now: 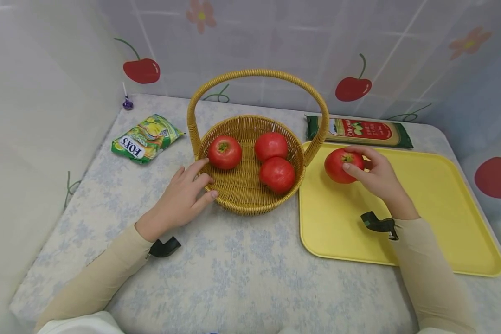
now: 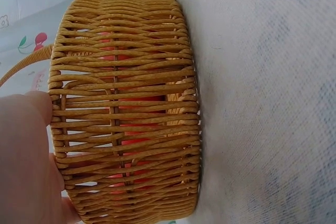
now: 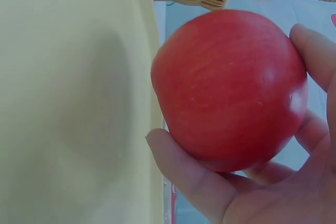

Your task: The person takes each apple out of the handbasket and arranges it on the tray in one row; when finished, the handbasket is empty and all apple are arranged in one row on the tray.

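My right hand [image 1: 373, 174] grips a red apple [image 1: 335, 166] between thumb and fingers, above the left part of the yellow tray [image 1: 426, 199]. The right wrist view shows that apple [image 3: 231, 90] large, with a shadow on the tray. In the middle stands a round wicker basket [image 1: 250, 209] with a tall arched handle. Inside lie one apple [image 1: 225, 152] at the left and two at the right, an upper apple [image 1: 271, 146] and a lower apple [image 1: 277, 175]. My left hand [image 1: 181, 199] rests on the basket's left rim, fingertips over the edge; the weave partly hides them in the left wrist view.
A green FOX'S candy bag [image 1: 147, 139] lies left of the basket, with a purple lollipop [image 1: 127, 103] behind it. Behind the tray lies a long Olivoilà packet [image 1: 361, 132]. The basket's handle [image 1: 256, 73] arches high. A cherry-printed curtain [image 1: 275, 46] borders the table's back.
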`<state>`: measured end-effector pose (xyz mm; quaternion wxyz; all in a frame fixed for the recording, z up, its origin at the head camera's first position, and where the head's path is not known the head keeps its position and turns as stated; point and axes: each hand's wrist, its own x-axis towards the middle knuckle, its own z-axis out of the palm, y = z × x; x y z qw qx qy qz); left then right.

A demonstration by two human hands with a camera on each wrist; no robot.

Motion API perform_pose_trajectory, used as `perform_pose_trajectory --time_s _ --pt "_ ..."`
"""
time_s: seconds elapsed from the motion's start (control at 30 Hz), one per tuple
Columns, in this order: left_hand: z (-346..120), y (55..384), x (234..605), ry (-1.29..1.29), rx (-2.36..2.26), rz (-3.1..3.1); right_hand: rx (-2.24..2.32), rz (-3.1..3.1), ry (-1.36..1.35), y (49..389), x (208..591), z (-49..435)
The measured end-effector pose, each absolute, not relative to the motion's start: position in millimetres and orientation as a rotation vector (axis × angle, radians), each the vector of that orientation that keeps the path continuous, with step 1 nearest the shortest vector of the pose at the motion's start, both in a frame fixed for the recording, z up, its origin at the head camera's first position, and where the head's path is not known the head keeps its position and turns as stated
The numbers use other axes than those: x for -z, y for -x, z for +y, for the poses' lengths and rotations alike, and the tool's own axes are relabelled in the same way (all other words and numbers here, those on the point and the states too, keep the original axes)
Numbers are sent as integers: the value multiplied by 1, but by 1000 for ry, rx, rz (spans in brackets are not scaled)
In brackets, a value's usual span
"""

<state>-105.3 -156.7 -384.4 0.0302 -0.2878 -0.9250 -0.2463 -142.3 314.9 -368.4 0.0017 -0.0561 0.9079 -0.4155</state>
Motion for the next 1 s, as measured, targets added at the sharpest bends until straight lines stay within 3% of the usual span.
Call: perform_pose_trajectory --time_s 0.43,1.0 --pt "-158 106 386 890 760 -2848 1467 2791 65 145 383 304" --pt "-157 106 386 900 768 -2837 1720 2698 283 146 402 289"
